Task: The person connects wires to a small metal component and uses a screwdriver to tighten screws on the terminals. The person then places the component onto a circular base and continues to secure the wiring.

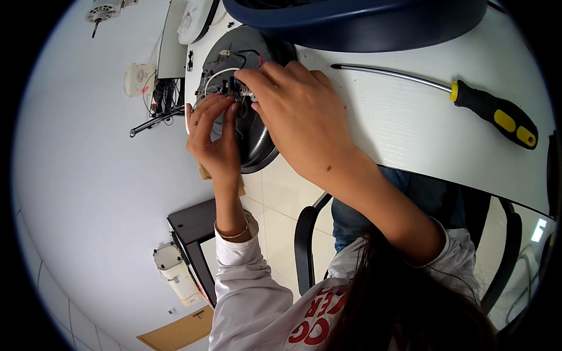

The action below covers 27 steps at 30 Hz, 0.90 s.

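A dark round appliance base (257,143) with exposed wiring sits at the table's left edge. Its glossy rim hangs out toward me. My left hand (213,140) is closed in a pinch among thin wires at the middle of the base. Close beside it, my right hand (307,114) reaches in from the right with thumb and forefinger bent around small parts by a white wire (221,74). The fingers hide what each hand grips. A small pale connector (224,53) with black leads lies farther back on the base.
A screwdriver (494,114) with a black and yellow handle lies at right on the white table (404,117). Behind stands a large dark blue shell (374,29). A white casing (196,20) is at the far left. Black chair arms (306,251) flank me.
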### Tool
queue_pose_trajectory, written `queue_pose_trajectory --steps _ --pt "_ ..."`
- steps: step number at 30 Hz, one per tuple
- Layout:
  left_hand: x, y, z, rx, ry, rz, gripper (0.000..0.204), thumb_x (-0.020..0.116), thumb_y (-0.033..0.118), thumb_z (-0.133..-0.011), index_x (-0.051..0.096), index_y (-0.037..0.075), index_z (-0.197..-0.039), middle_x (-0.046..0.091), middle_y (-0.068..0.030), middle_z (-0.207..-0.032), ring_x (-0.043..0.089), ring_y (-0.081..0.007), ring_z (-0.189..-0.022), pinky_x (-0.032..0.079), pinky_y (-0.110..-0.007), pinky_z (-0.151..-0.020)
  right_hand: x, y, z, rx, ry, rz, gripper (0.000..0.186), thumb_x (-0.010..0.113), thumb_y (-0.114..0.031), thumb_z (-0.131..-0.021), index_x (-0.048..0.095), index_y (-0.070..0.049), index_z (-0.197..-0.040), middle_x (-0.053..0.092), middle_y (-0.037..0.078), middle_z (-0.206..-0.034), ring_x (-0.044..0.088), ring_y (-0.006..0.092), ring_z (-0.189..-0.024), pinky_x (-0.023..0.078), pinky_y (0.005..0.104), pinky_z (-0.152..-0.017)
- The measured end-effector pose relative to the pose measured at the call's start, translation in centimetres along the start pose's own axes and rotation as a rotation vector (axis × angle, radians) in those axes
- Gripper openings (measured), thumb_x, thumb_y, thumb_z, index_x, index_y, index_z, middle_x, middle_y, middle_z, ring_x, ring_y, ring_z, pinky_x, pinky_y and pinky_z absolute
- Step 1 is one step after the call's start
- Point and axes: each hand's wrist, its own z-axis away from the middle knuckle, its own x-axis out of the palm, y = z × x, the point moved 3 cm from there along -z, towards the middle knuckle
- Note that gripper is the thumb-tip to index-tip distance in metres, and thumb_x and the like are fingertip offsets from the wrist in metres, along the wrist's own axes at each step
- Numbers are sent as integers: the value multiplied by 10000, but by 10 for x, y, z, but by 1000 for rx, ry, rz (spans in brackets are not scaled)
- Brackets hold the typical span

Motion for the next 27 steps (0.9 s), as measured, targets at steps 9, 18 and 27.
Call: queue_pose_trajectory --steps 9,18,27 --pt "1 -5 3 -39 23 70 141 723 -11 -762 697 74 -871 702 -37 -905 659 -207 -956 292 -474 -1075 4 6 -3 -40 41 -64 376 737 -73 -664 600 -65 -1014 625 79 -951 622 243 -856 493 334 -710" --pt "-2 -1 2 -65 5 85 138 725 -7 -762 694 85 -861 705 -21 -892 659 -202 -970 275 -503 -1077 -18 -1 -29 -216 -45 133 115 736 -102 -648 683 -74 -747 661 76 -740 675 230 -687 523 310 -547" --pt "1 -1 1 -91 16 124 112 723 12 -772 689 84 -850 705 -20 -895 659 -199 -972 265 -522 -1081 -3 0 -42 -110 -152 258 103 667 -150 -801 639 -72 -863 643 80 -757 660 288 -687 513 367 -551"
